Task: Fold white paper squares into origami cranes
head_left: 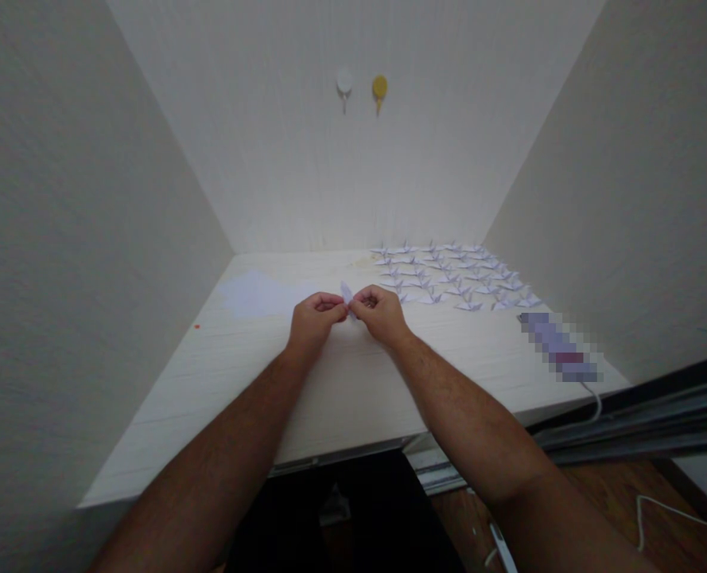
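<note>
My left hand (314, 318) and my right hand (380, 312) meet over the middle of a pale wooden desk (239, 374). Both pinch a small, partly folded piece of white paper (347, 294) between their fingertips; its tip sticks up between the thumbs. Fingers of both hands are curled closed on it. Several flat white paper sheets (254, 293) lie on the desk just left of my hands. Several finished folded paper cranes (448, 274) stand in rows at the far right of the desk.
White walls close the desk in on the left, back and right. Two wall hooks, one white (344, 86) and one yellow (379, 89), hang on the back wall. A blurred oblong object (559, 346) with a white cable (595, 406) lies at the desk's right edge.
</note>
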Motion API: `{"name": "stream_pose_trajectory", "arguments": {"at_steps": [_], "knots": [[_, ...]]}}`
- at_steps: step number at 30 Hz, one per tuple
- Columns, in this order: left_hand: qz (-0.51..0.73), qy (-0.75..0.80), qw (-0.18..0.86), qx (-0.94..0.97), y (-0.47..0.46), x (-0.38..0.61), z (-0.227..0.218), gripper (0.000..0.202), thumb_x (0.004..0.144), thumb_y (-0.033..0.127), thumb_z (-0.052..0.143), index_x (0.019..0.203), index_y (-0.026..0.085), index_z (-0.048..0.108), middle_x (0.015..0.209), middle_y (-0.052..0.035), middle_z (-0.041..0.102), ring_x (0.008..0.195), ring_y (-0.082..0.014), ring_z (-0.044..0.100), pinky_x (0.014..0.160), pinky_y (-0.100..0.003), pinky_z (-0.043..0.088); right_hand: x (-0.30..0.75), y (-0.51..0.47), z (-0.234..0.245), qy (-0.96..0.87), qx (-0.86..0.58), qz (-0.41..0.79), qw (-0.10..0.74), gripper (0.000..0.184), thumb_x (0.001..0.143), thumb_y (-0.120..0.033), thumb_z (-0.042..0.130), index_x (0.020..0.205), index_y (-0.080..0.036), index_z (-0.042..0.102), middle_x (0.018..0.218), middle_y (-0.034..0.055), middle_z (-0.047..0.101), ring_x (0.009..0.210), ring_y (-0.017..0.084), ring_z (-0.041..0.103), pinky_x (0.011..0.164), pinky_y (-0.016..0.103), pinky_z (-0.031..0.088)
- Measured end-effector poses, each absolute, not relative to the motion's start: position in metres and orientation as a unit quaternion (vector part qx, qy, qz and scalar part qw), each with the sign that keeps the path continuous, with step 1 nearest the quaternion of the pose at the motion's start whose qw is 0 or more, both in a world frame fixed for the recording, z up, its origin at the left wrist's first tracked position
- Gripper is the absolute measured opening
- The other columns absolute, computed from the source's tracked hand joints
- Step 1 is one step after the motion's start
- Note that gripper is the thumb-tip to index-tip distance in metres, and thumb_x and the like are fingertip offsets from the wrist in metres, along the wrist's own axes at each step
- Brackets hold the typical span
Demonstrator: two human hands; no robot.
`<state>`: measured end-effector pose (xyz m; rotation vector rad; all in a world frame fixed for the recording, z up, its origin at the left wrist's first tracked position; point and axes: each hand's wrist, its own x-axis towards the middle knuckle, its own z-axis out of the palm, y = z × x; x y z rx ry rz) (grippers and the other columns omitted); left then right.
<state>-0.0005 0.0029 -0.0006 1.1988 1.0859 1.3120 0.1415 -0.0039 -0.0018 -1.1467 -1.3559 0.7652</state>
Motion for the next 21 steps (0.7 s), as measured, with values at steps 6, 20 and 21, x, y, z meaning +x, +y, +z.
{"name": "stream_pose_trajectory", "arguments": {"at_steps": [6, 20, 21], "knots": [[0.537, 0.484, 0.468, 0.508, 0.0012, 0.0005, 0.0009, 0.023, 0.057, 0.028, 0.079, 0.071, 0.013, 0.068, 0.063, -0.0034, 0.068, 0.061, -0.0135, 0.062, 0.065, -0.027, 0.052, 0.1401, -0.0032, -0.0031, -0.575, -0.491, 0.323, 0.569, 0.011, 0.069, -0.028, 0.066, 0.069, -0.017, 0.062, 0.057, -0.0024, 0.060, 0.052, 0.010, 0.054, 0.052, 0.022, 0.042], [0.536, 0.478, 0.485, 0.499, 0.0021, 0.0001, 0.0004, 0.022, 0.055, 0.028, 0.079, 0.068, 0.014, 0.068, 0.063, -0.0024, 0.067, 0.060, -0.0128, 0.060, 0.065, -0.027, 0.050, 0.1392, -0.0032, -0.0036, -0.567, -0.494, 0.337, 0.567, 0.012, 0.068, -0.028, 0.066, 0.069, -0.017, 0.061, 0.057, -0.0023, 0.061, 0.052, 0.010, 0.055, 0.051, 0.021, 0.042], [0.538, 0.472, 0.497, 0.490, 0.0023, 0.0003, 0.0002, 0.022, 0.055, 0.028, 0.079, 0.067, 0.014, 0.067, 0.062, -0.0020, 0.066, 0.060, -0.0125, 0.060, 0.066, -0.027, 0.050, 0.1393, -0.0029, -0.0039, -0.567, -0.493, 0.338, 0.567, 0.012, 0.068, -0.028, 0.066, 0.069, -0.017, 0.061, 0.057, -0.0023, 0.061, 0.052, 0.010, 0.055, 0.050, 0.021, 0.042]]}}
